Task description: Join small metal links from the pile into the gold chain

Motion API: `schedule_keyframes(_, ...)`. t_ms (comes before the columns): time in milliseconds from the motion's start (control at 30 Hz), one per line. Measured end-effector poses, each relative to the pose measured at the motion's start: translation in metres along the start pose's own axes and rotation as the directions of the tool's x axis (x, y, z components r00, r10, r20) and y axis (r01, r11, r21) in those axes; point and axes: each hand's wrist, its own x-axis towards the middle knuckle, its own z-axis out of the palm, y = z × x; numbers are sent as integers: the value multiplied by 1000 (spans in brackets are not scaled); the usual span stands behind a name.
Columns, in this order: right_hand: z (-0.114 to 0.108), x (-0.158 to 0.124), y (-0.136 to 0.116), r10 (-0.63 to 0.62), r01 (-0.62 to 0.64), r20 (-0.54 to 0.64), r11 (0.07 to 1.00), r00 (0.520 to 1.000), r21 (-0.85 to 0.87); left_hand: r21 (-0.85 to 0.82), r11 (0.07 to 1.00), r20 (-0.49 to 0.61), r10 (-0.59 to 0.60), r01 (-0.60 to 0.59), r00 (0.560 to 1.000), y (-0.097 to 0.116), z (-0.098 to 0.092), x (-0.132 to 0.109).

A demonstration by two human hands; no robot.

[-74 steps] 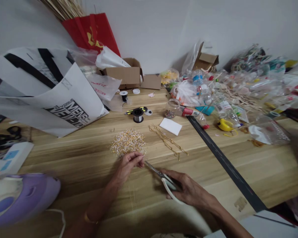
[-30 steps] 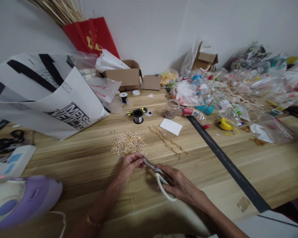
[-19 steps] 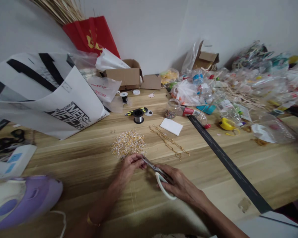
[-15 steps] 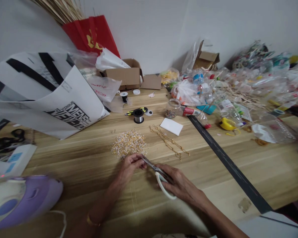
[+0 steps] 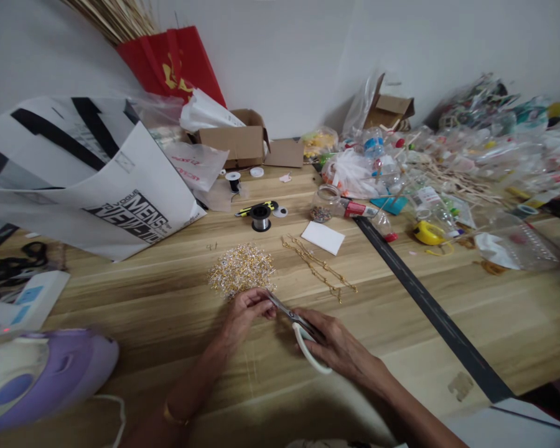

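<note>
A wooden table (image 5: 135, 292) spreads under both hands. Beyond the left hand and out to its left, a big white bag (image 5: 74, 174) with black print lies on its side. Far off beyond the right hand, a wide heap of plastic bags and bottles (image 5: 448, 168) covers the table's far end. A purple appliance (image 5: 42, 373) sits well out to the left of the left forearm, at the near edge. A long black strip (image 5: 429, 305) runs slantwise across the wood just right of the right hand. A red bag (image 5: 177, 62) stands against the wall far beyond the left hand, with an open cardboard box (image 5: 236, 143) in front of it.

A pile of small gold bits (image 5: 240, 270) lies just beyond the left hand (image 5: 245, 311), whose fingertips are pinched together at the pile's near edge; what they pinch is too small to make out. The right hand (image 5: 338, 348) is clenched around the white handle of a pair of scissors (image 5: 303, 330), and the blades point up and left, their tip meeting the left fingertips. Whether the blades are parted I cannot tell.

Gold chains (image 5: 317, 267) lie just beyond the scissors. A white card (image 5: 324, 238) lies past the chains, and a spool of wire (image 5: 261, 218) stands beyond the pile.
</note>
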Motion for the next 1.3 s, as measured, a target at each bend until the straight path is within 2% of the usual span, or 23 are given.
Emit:
schedule_keyframes(400, -1, -2, 1, -16, 17, 20, 999, 1000, -44, 78, 997, -26, 19, -17, 999, 1, -3, 0)
schedule_keyframes(1300, 0, -7, -1, 6, 3, 61, 990, 998, -144, 42, 999, -20, -4, 5, 1000, -2, -3, 2)
